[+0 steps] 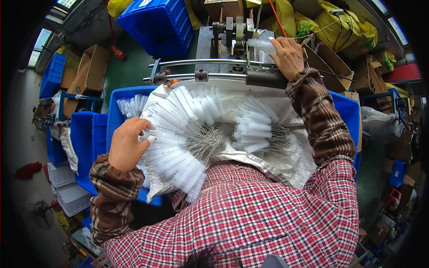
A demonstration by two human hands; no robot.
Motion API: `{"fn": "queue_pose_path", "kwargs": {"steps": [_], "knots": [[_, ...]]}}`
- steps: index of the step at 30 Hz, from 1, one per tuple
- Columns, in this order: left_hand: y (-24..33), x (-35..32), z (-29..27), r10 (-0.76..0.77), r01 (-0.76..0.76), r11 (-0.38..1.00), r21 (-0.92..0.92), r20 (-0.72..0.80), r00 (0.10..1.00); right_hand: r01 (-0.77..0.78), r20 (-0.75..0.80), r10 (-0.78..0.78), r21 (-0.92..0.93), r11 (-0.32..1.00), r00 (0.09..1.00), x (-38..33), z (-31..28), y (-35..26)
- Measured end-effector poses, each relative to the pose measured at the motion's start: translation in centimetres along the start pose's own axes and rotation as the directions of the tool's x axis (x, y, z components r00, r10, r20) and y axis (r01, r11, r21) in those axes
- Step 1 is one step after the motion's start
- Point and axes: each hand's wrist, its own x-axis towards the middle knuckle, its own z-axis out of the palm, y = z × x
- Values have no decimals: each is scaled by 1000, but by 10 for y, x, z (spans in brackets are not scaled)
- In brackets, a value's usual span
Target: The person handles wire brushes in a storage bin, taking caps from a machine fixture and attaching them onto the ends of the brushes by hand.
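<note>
A fan of white bottle brushes [187,129] with twisted wire stems lies on a pale cloth over a blue bin [346,111] in front of me. My left hand [127,143] rests on the left edge of the fan, fingertips pinching one white brush. My right hand [288,56] reaches forward and holds a single white brush [261,43] against a small metal machine [237,33] at the far side. A second bundle of brushes [254,129] lies to the right, stems pointing right.
Two curved metal rails [201,69] run across in front of the machine. More white brushes stand in the bin's left corner [129,105]. Blue crates [154,22], cardboard boxes [87,73] and yellow sacks [344,27] crowd the green floor around.
</note>
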Motion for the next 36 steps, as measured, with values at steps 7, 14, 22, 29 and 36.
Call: {"fn": "queue_pose_path", "kwargs": {"steps": [7, 14, 22, 29, 36], "knots": [[-1, 5, 1, 10, -9, 1000, -11, 32, 999, -199, 57, 214, -197, 960, 975, -14, 2, -6], [15, 11, -8, 72, -73, 980, -185, -11, 997, -134, -24, 132, -119, 984, 991, 16, 22, -54], [21, 5, -45, 177, -179, 952, -247, -31, 984, -119, 26, 122, -78, 990, 992, 9, 18, -42], [9, 1, -70, 209, -317, 816, -483, -265, 941, -169, -21, 172, 99, 981, 985, -10, 8, 32], [50, 41, -39, 192, -191, 698, -690, -78, 978, -266, 440, 125, 274, 924, 889, -19, -61, 49]]}}
